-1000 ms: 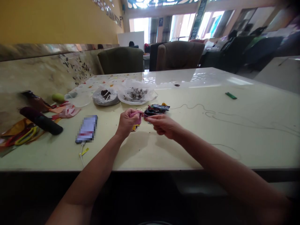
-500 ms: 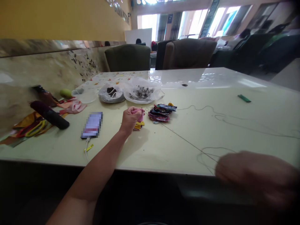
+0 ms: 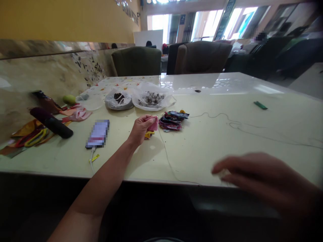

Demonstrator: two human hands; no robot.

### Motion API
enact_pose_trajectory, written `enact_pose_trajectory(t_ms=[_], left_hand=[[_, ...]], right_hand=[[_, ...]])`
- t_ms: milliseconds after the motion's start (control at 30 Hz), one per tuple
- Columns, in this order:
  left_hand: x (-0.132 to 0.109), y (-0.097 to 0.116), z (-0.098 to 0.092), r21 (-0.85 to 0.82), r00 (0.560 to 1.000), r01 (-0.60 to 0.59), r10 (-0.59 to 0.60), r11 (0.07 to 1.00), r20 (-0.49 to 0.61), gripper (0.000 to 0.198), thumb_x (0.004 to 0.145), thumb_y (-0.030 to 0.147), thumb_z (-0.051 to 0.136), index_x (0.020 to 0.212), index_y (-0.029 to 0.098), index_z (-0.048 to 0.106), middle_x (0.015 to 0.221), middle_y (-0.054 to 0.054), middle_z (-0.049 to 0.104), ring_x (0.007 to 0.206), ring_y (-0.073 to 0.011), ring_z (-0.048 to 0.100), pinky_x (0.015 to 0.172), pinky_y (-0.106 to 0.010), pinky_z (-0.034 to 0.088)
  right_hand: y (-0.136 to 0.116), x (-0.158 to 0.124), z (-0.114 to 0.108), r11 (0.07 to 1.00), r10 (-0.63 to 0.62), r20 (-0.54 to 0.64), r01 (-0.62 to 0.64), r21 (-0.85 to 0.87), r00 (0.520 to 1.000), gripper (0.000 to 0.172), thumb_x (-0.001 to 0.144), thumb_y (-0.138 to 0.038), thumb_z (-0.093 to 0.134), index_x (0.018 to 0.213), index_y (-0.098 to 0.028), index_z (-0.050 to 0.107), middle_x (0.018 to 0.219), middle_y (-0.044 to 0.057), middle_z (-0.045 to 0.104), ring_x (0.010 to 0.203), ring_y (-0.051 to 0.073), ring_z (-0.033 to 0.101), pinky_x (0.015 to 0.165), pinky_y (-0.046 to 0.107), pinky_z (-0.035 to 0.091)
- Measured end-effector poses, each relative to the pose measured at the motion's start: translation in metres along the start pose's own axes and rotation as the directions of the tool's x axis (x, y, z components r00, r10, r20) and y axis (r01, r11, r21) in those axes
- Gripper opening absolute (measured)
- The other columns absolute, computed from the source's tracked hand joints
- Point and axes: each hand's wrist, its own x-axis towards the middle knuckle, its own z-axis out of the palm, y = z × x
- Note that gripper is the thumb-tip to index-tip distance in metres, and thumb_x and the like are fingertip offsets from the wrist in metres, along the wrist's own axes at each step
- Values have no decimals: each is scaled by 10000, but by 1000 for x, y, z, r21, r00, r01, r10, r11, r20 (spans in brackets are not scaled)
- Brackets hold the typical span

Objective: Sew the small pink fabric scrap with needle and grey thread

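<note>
My left hand pinches a small pink cloth piece over the table. Just below it lie yellow cloth pieces, partly hidden by the hand. A stack of dark patterned cloth pieces stands right beside the pink one. From the pink cloth a thin thread hangs slack across the table to its front edge. At the lower right my right hand is blurred by motion, thumb and forefinger apart; I make out nothing held between them.
Two white plastic bags, one with dark bits and one with grey-white tufts, sit behind. A phone on a cable lies left, near a dark cylinder and cloth scraps. Long loose thread and a green item lie right.
The thread, earlier pulled straight toward my right hand, now lies slack. My right hand has shifted left and its fingers have parted. The pink cloth shows more fully in my left hand.
</note>
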Motion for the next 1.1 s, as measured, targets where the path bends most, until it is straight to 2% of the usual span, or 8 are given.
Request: enact_pose_trajectory(t_ms=[67,133,233,333,500,733,933,1100], left_hand=[[-2,1,2,12,1000,11,-11,1000,21,356,585,389,883,804,166,713,751,-15,697,579,-96,575,487,-195,438],[-4,2,4,33,999,10,-12,999,48,356,581,395,892,787,164,715,712,-7,676,564,-93,555,484,-195,419],[-8,3,6,77,996,-2,-5,997,86,367,575,409,902,764,157,714,669,-3,651,556,-92,540,502,-201,406],[-12,3,9,133,994,-16,1,991,112,383,574,428,912,734,148,705,638,2,629,537,-81,507,494,-201,367],[-14,2,14,156,989,3,-26,988,147,400,583,448,927,731,140,719,659,-7,642,579,-84,519,530,-204,384],[-15,1,15,163,995,56,-69,985,77,403,584,458,925,741,154,710,663,-13,649,557,-103,521,488,-222,371],[-11,-4,11,177,1000,-25,21,984,23,382,609,456,904,741,157,707,673,-24,669,547,-109,546,471,-222,385],[-13,-4,12,205,1000,-23,22,979,10,413,585,480,910,725,155,697,661,-23,663,529,-107,539,434,-214,356]], right_hand=[[5,45,10,998,14,-91,-20,-66,996,124,854,-343,769,782,-243,784,730,64,703,645,175,616,550,295,454],[16,86,26,996,93,-161,-92,12,983,172,874,-342,738,773,-205,766,677,48,643,591,133,534,498,266,378],[36,130,54,956,243,-107,-219,195,964,217,851,-374,746,850,-157,754,606,0,542,488,75,371,419,243,234],[52,150,77,901,334,-30,-310,303,942,271,816,-411,763,816,-147,703,566,-43,458,455,51,277,401,242,161],[67,152,88,902,256,-89,-204,381,963,266,770,-373,756,688,-162,614,538,-63,396,471,47,269,423,243,146],[82,145,89,856,315,-76,-249,453,946,369,770,-527,743,755,-174,634,513,-91,324,451,47,200,423,248,140],[78,138,102,790,348,132,-366,491,928,367,705,-518,763,713,-190,600,494,-93,336,437,57,239,411,235,179],[78,136,101,866,228,104,-251,433,968,323,794,-488,683,704,-189,600,524,-75,363,472,71,279,460,246,206]])
